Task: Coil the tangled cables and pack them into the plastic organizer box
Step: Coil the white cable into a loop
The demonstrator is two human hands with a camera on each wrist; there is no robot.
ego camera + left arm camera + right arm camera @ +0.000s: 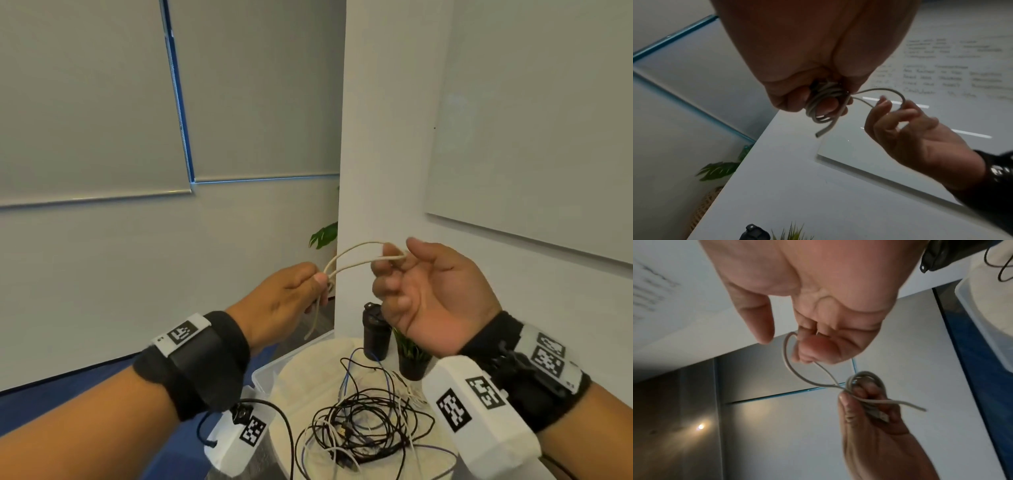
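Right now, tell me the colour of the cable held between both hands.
Off-white, cream-toned cable; it shows best in the head view.

Both forearms are raised to chest height, each strapped with a black wristband. The left hand (291, 298) is held back-up at 9 o'clock of the right hand (435, 294), fingers and thumb curled round a small coil of thin beige cable (826, 100), with one short end left hanging. The right hand is turned palm-up, thumb extended toward 12 o'clock; a loop of the same cable is hooked over its curled fingertips (807, 350). The hands are held near each other, not touching.
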